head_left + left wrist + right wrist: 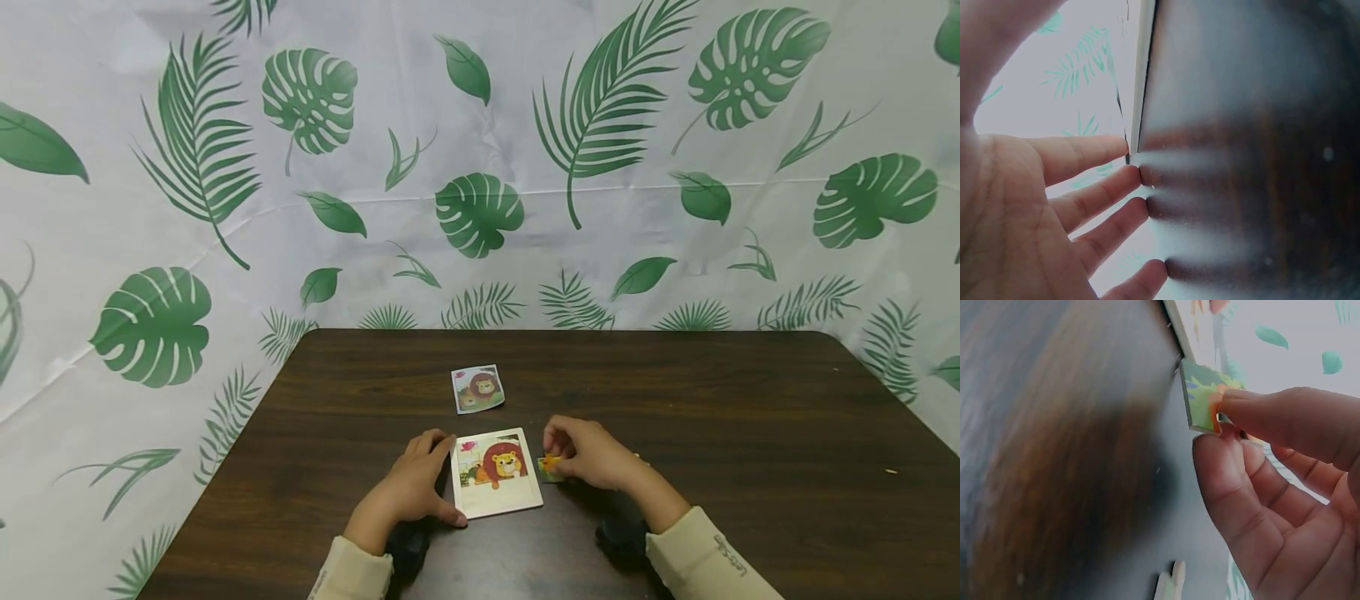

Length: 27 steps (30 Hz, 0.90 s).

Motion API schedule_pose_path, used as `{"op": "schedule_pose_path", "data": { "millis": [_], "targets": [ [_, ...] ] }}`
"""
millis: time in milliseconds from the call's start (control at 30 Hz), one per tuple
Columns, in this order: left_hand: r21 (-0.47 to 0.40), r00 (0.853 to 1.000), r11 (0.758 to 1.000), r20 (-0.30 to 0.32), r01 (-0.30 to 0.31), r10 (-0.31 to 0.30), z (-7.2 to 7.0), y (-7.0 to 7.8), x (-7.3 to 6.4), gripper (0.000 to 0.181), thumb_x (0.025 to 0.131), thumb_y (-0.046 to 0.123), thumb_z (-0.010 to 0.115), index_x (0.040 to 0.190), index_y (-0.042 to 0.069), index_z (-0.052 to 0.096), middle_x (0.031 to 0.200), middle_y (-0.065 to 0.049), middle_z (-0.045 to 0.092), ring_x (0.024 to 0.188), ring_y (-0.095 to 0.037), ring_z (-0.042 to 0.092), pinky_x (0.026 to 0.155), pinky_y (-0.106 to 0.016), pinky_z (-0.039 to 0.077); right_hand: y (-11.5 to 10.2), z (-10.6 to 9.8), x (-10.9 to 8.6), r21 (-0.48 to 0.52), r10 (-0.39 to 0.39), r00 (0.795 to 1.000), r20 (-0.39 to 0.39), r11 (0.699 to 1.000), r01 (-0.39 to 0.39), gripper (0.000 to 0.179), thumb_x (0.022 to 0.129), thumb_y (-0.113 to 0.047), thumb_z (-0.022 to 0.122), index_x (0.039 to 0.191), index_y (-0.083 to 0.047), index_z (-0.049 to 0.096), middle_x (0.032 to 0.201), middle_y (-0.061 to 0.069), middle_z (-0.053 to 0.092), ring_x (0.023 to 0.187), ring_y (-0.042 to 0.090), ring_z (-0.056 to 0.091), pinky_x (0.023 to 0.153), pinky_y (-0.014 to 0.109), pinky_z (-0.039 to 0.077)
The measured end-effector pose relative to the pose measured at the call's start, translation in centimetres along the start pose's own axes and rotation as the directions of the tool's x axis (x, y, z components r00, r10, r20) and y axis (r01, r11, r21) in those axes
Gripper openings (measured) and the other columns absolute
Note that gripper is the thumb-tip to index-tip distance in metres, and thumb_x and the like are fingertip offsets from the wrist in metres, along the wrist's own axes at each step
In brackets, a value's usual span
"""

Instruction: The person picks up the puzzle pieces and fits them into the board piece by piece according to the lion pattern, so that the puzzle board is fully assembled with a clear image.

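A square wooden jigsaw board [497, 499] lies on the table, its upper part filled with a lion picture and its lower part bare pale wood. Along its left side rests my left hand [411, 485], thumb at the near corner and index finger at the far one. In the left wrist view those fingers [1094, 190] are nearly straight, tips down at the tabletop. My right hand [596, 454] pinches a green and orange puzzle piece [1200, 403] between thumb and fingers, just right of the board. Part of the piece is hidden behind the thumb.
Behind the board lies a printed lion picture card [477, 390]. More puzzle pieces [1163, 587] lie on the dark wooden table [712, 392], low in the right wrist view. A leaf-patterned cloth [390, 275] hangs beyond the far edge.
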State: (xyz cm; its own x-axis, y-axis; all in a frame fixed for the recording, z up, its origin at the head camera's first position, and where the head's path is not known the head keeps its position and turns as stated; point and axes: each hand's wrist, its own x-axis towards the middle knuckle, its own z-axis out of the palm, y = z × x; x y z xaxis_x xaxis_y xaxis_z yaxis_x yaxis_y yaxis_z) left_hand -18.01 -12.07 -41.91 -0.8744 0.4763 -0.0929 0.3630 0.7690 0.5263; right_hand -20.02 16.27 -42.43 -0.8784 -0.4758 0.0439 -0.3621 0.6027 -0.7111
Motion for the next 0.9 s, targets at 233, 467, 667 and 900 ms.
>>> {"op": "schedule_pose_path", "data": {
  "millis": [233,467,667,900],
  "targets": [
    [-0.021,1.0,1.0,0.003,-0.002,0.002,-0.2,0.1,-0.1,0.105,0.058,0.039,0.087,0.139,-0.001,0.034,0.136,-0.021,0.03,0.126,-0.041,0.026,0.096,-0.059,0.027,-0.7,0.3,0.5,0.063,-0.033,0.999,0.009,0.997,0.033,0.022,0.077,-0.005,0.073,0.087,-0.01,0.054,0.077,-0.002,0.053,0.069,0.015,0.051,0.06,0.027,0.045],
    [-0.014,1.0,1.0,-0.003,-0.007,0.007,-0.2,0.0,-0.1,0.105,0.057,0.039,0.087,0.139,-0.002,0.035,0.135,-0.02,0.031,0.125,-0.04,0.027,0.095,-0.058,0.028,-1.9,0.8,1.2,0.113,-0.072,0.997,0.016,0.991,0.07,0.021,0.077,-0.005,0.073,0.088,-0.008,0.055,0.078,-0.001,0.053,0.068,0.013,0.05,0.061,0.026,0.044],
    [0.0,1.0,1.0,-0.006,-0.017,0.017,-0.1,-0.2,0.1,0.104,0.056,0.039,0.087,0.137,-0.002,0.037,0.135,-0.02,0.033,0.125,-0.041,0.028,0.095,-0.058,0.029,-2.7,1.6,2.0,0.173,-0.1,0.994,0.049,0.981,0.09,0.02,0.077,-0.003,0.072,0.089,-0.007,0.057,0.077,-0.001,0.055,0.068,0.013,0.051,0.061,0.026,0.045],
    [0.005,0.999,1.0,-0.006,-0.031,0.031,-0.2,-0.2,0.0,0.103,0.056,0.037,0.088,0.136,-0.004,0.038,0.136,-0.02,0.034,0.125,-0.042,0.028,0.095,-0.058,0.029,-3.5,2.9,2.9,0.215,-0.106,0.989,0.106,0.973,0.082,0.018,0.078,-0.001,0.07,0.09,-0.006,0.057,0.08,0.001,0.057,0.07,0.013,0.054,0.062,0.027,0.047]
  ]
}}
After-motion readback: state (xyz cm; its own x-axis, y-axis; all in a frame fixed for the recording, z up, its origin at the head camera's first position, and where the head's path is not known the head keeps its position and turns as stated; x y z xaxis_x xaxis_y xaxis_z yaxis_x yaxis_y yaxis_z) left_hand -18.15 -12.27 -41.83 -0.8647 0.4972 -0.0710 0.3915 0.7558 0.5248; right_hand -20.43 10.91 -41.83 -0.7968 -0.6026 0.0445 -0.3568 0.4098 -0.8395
